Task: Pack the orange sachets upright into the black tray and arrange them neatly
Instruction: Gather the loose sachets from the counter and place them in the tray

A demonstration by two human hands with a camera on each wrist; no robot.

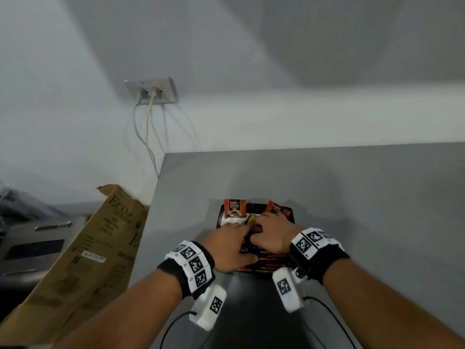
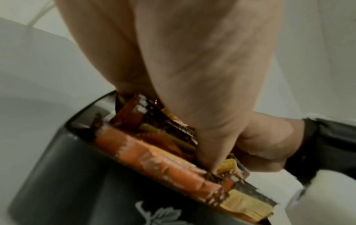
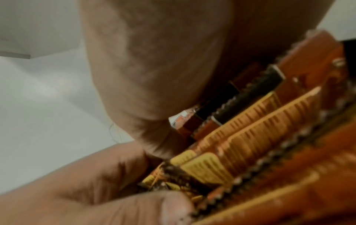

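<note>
Sachets are packed on edge inside the black tray; two more stand at the tray's far end. They look light, thin, crinkly foil: floppy and slippery, best pinched by the top crimped edge. The tray sits on the grey table. Left hand reaches palm-down over the tray, fingers dug between packets. Right hand is curled on the row's tops beside it; exact grip on any single sachet cannot be told.

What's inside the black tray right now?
The tray holds orange sachets packed on edge in a row, plus two standing at the far end. Left hand and right hand cover the middle; the tray floor is hidden.
</note>
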